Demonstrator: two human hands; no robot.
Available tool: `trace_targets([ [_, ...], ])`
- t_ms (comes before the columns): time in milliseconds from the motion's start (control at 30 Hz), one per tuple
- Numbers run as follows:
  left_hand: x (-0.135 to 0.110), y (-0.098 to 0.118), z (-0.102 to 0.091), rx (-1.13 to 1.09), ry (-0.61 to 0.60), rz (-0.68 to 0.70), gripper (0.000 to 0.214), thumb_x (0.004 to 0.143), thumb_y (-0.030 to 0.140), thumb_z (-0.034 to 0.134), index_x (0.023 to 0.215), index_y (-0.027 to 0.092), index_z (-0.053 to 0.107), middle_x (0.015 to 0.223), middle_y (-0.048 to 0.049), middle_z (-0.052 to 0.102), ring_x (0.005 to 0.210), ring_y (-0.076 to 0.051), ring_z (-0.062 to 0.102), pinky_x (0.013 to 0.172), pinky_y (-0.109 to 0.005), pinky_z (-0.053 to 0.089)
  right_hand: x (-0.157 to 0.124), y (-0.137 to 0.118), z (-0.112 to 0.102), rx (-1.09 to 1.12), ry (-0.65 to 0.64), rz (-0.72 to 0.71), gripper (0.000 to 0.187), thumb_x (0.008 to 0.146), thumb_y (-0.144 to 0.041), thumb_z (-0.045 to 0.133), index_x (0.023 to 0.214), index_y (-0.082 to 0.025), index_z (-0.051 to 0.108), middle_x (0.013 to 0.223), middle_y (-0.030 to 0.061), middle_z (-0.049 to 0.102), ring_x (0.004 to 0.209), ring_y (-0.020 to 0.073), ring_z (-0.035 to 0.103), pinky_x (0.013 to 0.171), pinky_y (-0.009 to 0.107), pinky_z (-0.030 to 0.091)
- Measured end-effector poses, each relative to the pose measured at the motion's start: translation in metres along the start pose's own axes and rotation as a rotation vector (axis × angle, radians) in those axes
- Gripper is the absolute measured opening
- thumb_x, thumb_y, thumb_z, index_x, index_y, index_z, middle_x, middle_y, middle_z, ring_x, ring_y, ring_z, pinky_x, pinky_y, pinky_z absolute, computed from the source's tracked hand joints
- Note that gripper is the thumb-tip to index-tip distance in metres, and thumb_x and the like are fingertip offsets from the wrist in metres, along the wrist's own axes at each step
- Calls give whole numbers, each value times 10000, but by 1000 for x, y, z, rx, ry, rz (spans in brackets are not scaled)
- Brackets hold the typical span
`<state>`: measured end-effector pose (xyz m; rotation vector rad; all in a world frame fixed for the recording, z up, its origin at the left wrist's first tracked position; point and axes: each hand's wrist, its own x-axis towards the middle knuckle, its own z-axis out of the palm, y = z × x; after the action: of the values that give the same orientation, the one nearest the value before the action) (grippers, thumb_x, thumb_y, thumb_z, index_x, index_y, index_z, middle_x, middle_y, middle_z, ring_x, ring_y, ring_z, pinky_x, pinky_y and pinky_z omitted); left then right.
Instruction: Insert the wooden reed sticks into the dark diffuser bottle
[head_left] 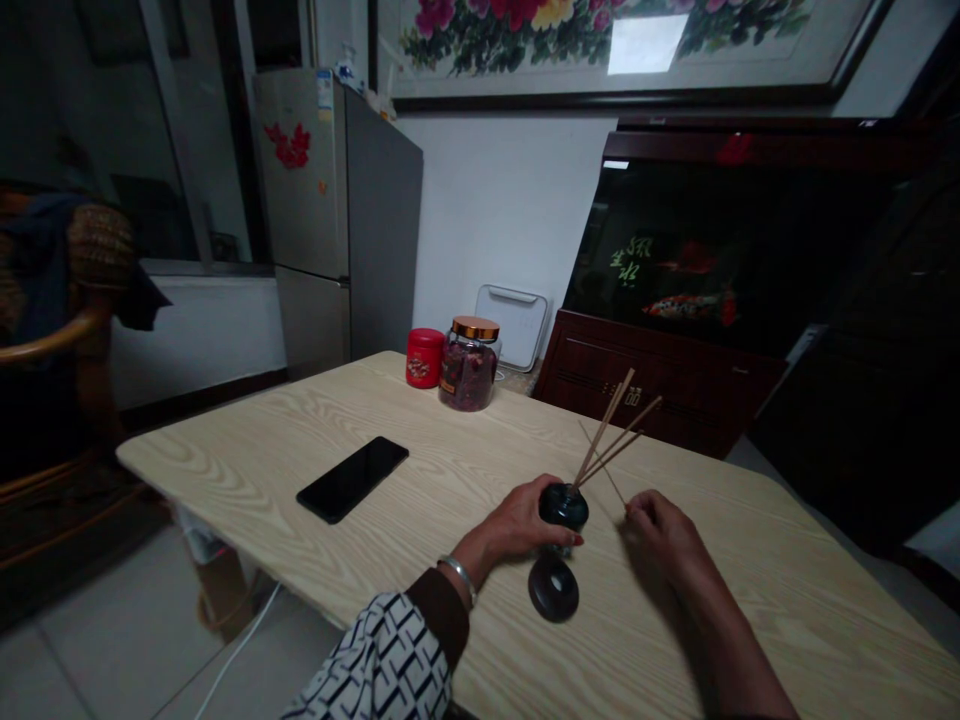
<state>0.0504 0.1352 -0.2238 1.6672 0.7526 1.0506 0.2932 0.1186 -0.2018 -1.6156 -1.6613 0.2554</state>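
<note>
My left hand [514, 525] is shut around a small dark glass bottle [564, 506], which stands tilted on the light wood-grain table [750, 600]. Several thin wooden reeds [607, 435] fan up and to the right from its neck. My right hand [664, 530] is beside the bottle, its fingertips pinched on the lower end of a thinner reed [601, 463]. That reed slants up towards the bottle's reeds. A dark ring-shaped holder [553, 587] lies on the table just below the bottle, with a round hole in its middle.
A black smartphone [352, 478] lies on the table left of my hands. A red tin [424, 357] and a glass jar [469, 365] with a copper lid stand at the far edge. A fish tank [697, 270], fridge [337, 220] and wooden chair [60, 340] surround the table.
</note>
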Motion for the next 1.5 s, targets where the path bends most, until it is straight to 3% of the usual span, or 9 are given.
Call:
trace_targets([
  [100, 0, 1, 0, 17, -3, 1, 684, 534, 356, 854, 1130, 163, 580, 997, -66, 641, 893, -194, 582, 749, -283, 460, 2, -9, -1, 517, -71, 145, 263, 746, -372, 647, 915, -170, 638, 761, 41, 681, 675, 172, 613, 557, 258, 448],
  [200, 0, 0, -1, 17, 0, -1, 687, 524, 354, 857, 1124, 161, 584, 987, -63, 643, 886, -191, 584, 750, -281, 460, 3, -21, -5, 880, -103, 263, 440, 671, -351, 761, 1057, -171, 652, 838, 42, 673, 628, 125, 573, 441, 191, 393],
  [333, 1, 0, 0, -4, 0, -11, 713, 512, 348, 863, 1137, 159, 576, 988, -67, 643, 889, -195, 590, 755, -286, 462, 3, -36, -10, 1176, 1, 279, 372, 618, -278, 815, 958, -192, 694, 853, 23, 639, 658, 98, 566, 441, 150, 423],
  [433, 1, 0, 0, -7, 4, -3, 701, 514, 340, 864, 1130, 157, 584, 985, -70, 641, 888, -196, 589, 747, -281, 461, 2, -47, -12, 1263, 124, 290, 328, 600, -248, 829, 897, -207, 696, 908, 9, 635, 723, 90, 594, 515, 139, 480],
  [633, 1, -1, 1, -10, 13, 2, 681, 513, 324, 863, 1114, 158, 590, 972, -67, 637, 887, -197, 592, 780, -299, 470, -3, -62, -11, 1156, 338, 146, 261, 655, -261, 808, 877, -194, 690, 913, 18, 637, 745, 89, 591, 551, 137, 499],
  [833, 2, -2, 0, 1, 16, 1, 713, 500, 343, 868, 1130, 169, 584, 963, -60, 639, 876, -193, 588, 772, -299, 469, -4, -76, -4, 918, 368, -26, 215, 756, -304, 736, 915, -179, 666, 926, 51, 657, 734, 121, 608, 544, 196, 482],
  [1100, 2, 0, -1, 59, 17, -3, 743, 509, 399, 864, 1156, 177, 574, 985, -59, 640, 896, -200, 580, 776, -308, 460, -8, -94, 3, 607, 305, -166, 233, 829, -362, 643, 981, -186, 643, 919, 64, 673, 746, 161, 599, 541, 248, 430],
  [1367, 2, -3, -1, 45, 5, -1, 711, 528, 370, 857, 1146, 163, 572, 951, -49, 629, 860, -183, 571, 744, -290, 459, -3, -88, 19, 388, -1, -194, 211, 869, -374, 550, 935, -193, 637, 889, 43, 676, 805, 188, 608, 674, 300, 454],
  [1500, 2, -3, -2, 42, 11, 13, 716, 520, 381, 856, 1139, 155, 576, 947, -49, 624, 858, -184, 564, 741, -291, 454, -4, -90, 22, 383, -51, -182, 212, 868, -384, 543, 904, -189, 618, 858, 42, 668, 799, 194, 604, 682, 308, 453],
])
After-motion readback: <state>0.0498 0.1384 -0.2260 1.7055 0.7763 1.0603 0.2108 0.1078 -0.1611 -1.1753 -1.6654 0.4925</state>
